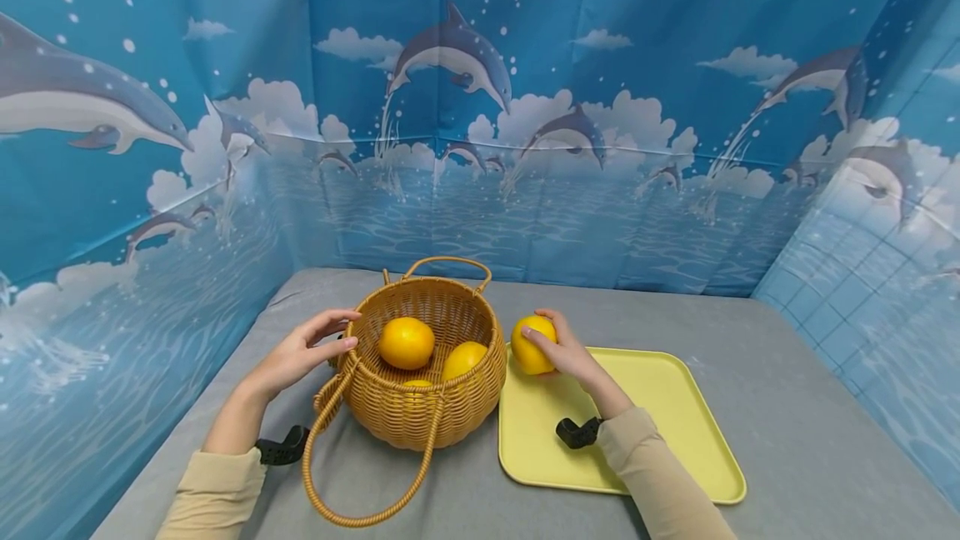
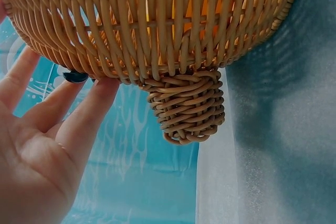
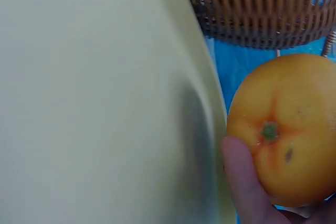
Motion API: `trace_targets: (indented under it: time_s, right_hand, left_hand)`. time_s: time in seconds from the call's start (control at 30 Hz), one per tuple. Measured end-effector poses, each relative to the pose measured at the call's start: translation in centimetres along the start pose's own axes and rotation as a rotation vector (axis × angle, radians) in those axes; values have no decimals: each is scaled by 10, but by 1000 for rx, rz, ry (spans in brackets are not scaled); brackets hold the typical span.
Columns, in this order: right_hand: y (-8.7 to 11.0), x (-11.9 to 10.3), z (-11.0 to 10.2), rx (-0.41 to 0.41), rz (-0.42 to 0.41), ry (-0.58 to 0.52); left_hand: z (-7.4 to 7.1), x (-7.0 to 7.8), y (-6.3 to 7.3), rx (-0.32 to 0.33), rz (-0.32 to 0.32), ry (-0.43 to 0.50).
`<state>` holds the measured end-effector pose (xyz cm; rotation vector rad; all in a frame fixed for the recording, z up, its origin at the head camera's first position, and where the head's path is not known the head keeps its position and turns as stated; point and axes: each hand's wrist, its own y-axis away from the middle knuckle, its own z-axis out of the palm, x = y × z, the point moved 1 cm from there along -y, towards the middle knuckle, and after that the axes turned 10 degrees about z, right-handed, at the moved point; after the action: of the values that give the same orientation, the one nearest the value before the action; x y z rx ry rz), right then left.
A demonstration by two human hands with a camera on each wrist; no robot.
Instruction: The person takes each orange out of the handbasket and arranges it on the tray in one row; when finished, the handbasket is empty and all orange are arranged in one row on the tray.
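Note:
A round wicker basket [image 1: 420, 411] with two hoop handles stands left of the middle, and oranges [image 1: 407, 343] lie inside; three show, one mostly hidden behind the near rim. At the basket's left rim is my left hand [image 1: 303, 352]. Its fairly straight fingers [image 2: 86, 121] touch the wicker side in the left wrist view. Above the left end of a yellow tray [image 1: 660, 407], my right hand [image 1: 566, 348] holds another orange [image 1: 534, 345], thumb across it. That orange's green stem button faces the right wrist camera.
A grey cloth-covered table [image 1: 757, 373] lies under everything. Blue dolphin-print curtains [image 1: 525, 190] hang behind and on both sides. The near basket handle [image 1: 375, 515] droops outward towards the front. The tray's left edge sits close to the basket's right side.

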<state>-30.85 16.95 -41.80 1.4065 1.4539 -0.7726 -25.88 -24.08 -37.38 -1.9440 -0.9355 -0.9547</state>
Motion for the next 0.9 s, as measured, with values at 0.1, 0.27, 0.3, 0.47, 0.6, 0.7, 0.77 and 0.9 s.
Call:
trace_targets:
  time_s: [0.1, 0.27, 0.3, 0.47, 0.6, 0.7, 0.77, 0.9]
  right_hand:
    - [-2, 5, 4, -3, -2, 6]
    - [-3, 7, 6, 1, 19, 11]
    - [-2, 7, 6, 0, 21, 11]
    - [-3, 6, 6, -14, 26, -9]
    - [-3, 7, 5, -20, 41, -31]
    - [-3, 10, 4, -19, 48, -33]
    - [-3, 13, 2, -26, 42, -22]
    - [-4, 16, -1, -37, -2, 32]
  left_hand:
    - [0, 0, 0, 0, -4, -2]
    - [0, 0, 0, 4, -5, -7]
    - [0, 0, 0, 4, -6, -6]
    - [0, 1, 0, 5, -3, -1]
    - [0, 1, 0, 5, -2, -4]
    - [0, 2, 0, 3, -1, -8]
    - [0, 1, 0, 3, 0, -8]
    - [0, 1, 0, 2, 3, -6]
